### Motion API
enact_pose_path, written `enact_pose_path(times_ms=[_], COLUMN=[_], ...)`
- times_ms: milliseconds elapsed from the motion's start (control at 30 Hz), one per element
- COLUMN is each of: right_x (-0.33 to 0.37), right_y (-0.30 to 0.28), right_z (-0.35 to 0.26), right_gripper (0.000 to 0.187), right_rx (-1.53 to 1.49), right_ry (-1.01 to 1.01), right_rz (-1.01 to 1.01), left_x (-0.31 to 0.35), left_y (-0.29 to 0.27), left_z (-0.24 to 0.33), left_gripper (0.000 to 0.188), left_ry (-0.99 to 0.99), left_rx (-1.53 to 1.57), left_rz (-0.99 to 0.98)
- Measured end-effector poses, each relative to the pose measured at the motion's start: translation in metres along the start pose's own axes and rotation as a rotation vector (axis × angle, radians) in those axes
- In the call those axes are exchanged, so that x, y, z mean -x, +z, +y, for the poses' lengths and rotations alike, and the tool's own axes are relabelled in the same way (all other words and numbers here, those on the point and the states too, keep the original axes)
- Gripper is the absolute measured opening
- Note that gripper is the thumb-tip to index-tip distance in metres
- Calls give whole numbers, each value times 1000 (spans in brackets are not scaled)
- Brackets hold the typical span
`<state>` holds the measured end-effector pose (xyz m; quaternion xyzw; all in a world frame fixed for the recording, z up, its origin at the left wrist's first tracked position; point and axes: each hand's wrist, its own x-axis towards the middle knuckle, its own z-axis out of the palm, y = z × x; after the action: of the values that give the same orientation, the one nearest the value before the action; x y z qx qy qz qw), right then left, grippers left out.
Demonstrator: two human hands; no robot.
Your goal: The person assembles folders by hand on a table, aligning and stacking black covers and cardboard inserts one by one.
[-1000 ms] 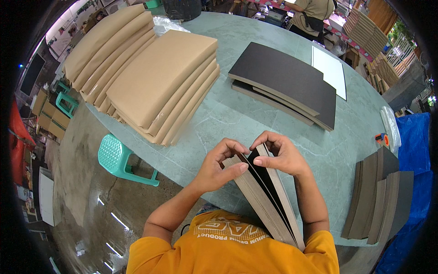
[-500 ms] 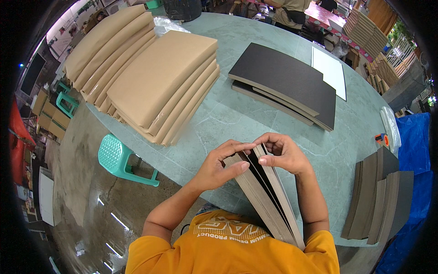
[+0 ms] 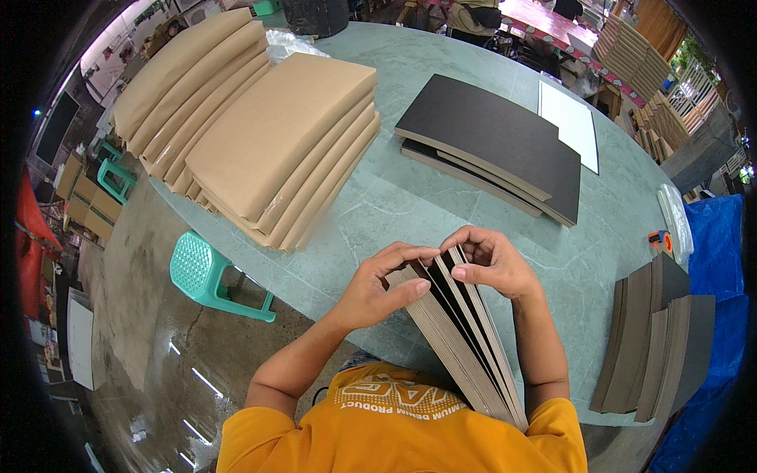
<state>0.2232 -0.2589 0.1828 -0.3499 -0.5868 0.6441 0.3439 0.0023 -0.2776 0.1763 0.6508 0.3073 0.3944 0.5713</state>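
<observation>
White writing crosses the yellow shirt [image 3: 426, 433]. Black boards [image 3: 449, 343] with grey edges stand fanned by it. The left hand [image 3: 374, 288], half curled, grips the thick bunch; the right hand [image 3: 498, 266] pinches a few.

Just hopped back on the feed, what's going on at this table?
A person is holding a stack of dark-faced boards with both hands. The left hand grips the thicker part and the right hand holds the thinner part, with gaps spread between them. On the green table, brown paper-wrapped packs are piled to the left, a dark board pile lies ahead, and more boards sit near the right edge.
</observation>
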Motion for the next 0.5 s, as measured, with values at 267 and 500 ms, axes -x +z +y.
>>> enact_pose_path(times_ms=[267, 500], right_x=[36, 166], right_y=[-33, -116], right_z=[-44, 52], right_gripper=[63, 74], right_rx=[799, 1221], right_ry=[237, 522], right_rz=[339, 562], left_x=[-9, -45], left_y=[3, 17], left_z=[-23, -22], left_gripper=[53, 72], left_ry=[52, 104], left_rx=[274, 22], left_rz=[-123, -322])
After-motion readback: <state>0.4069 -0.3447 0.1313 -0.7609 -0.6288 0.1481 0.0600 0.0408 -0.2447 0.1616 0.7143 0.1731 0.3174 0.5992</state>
